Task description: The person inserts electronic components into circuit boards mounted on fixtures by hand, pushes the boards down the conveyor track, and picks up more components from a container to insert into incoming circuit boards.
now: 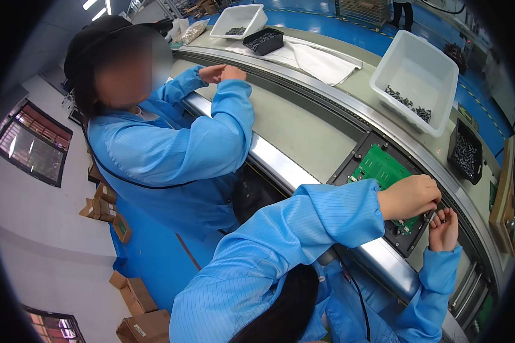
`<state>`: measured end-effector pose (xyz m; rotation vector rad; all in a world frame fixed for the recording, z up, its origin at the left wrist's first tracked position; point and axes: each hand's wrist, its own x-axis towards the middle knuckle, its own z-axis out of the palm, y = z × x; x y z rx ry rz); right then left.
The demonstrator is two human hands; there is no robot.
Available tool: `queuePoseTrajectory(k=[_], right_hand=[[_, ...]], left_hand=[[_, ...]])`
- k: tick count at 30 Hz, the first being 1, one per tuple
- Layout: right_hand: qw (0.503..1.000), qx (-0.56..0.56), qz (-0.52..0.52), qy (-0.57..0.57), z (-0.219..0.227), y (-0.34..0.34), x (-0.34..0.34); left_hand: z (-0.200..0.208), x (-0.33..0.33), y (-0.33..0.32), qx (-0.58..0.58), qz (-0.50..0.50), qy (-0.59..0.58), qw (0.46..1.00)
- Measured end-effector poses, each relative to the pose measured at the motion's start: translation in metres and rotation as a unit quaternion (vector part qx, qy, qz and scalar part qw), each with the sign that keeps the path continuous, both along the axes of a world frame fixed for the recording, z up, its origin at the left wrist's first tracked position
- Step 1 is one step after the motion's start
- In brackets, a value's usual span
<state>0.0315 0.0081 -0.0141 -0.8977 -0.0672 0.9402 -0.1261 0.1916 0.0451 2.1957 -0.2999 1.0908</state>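
Note:
A green circuit board [381, 166] lies in a black carrier frame [353, 160] on the conveyor line in front of me. My left hand [412, 197] reaches over the board's right part, its fingers bent and closed toward the frame's edge. What those fingertips hold, if anything, is hidden. Close beside it, just past the frame's right edge, my right hand [444, 230] is raised with thumb and fingers pinched together. Something tiny and dark shows at its fingertips, too small to name. The two hands are near each other but appear apart.
Beyond the rail stand a white bin [409, 63] with small dark parts and a black tray [464, 151] of similar parts. At left, a co-worker in a blue smock [171, 143] works at the same conveyor [303, 126]. Cardboard boxes [136, 294] sit on the floor.

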Motion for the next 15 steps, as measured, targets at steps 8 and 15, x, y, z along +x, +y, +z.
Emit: queuePoseTrajectory(k=[8, 15], right_hand=[[0.998, -0.047, -0.041, -0.007, 0.000, 0.013, -0.017], [0.998, -0.013, -0.058, -0.013, -0.006, 0.012, -0.026]], left_hand=[[0.002, -0.001, 0.002, 0.038, 0.007, -0.016, 0.999], [0.000, 0.006, -0.014, 0.006, 0.022, -0.014, 1.000]])
